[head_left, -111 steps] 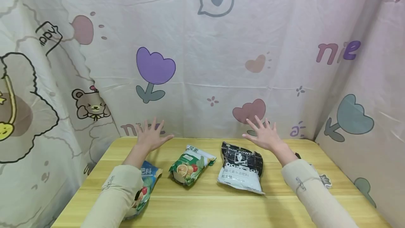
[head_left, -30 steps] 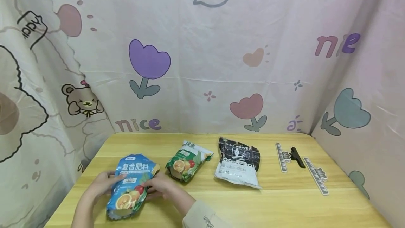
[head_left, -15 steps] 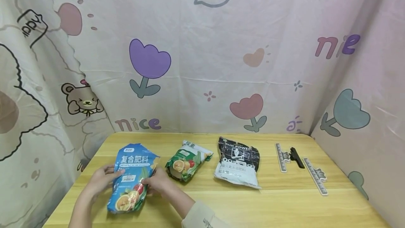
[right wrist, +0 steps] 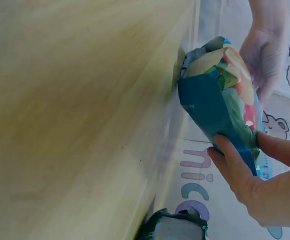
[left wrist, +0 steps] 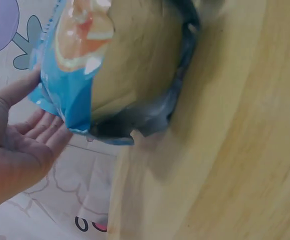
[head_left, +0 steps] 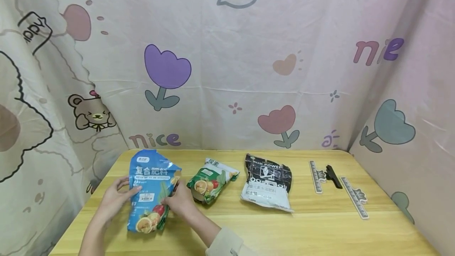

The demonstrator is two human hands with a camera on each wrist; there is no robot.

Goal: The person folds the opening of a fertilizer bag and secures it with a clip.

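Observation:
A blue fertilizer bag (head_left: 147,196) with printed fruit stands tilted up at the left of the table in the head view. My left hand (head_left: 115,200) grips its left side, thumb on the front. On the opposite side my right hand (head_left: 183,200) holds it, thumb in front and fingers behind. In the left wrist view the bag's tan base (left wrist: 135,60) faces the camera, and part of the left hand (left wrist: 25,145) is behind the bag. The right wrist view has the right hand (right wrist: 275,185) pinching the bag's side panel (right wrist: 210,105). Whether the base touches the table is unclear.
A green-and-white bag (head_left: 209,181) lies close to the right hand. Further right lies a black-and-white bag (head_left: 268,185). At the right are a black clip (head_left: 333,177) and two ruler-like white strips (head_left: 316,177). A printed curtain (head_left: 213,70) hangs behind the wooden table (head_left: 302,232).
Earlier both hands were spread in the air above the table. Now they hold the blue bag, which has shifted away from the person and stands more upright. The other things stay put.

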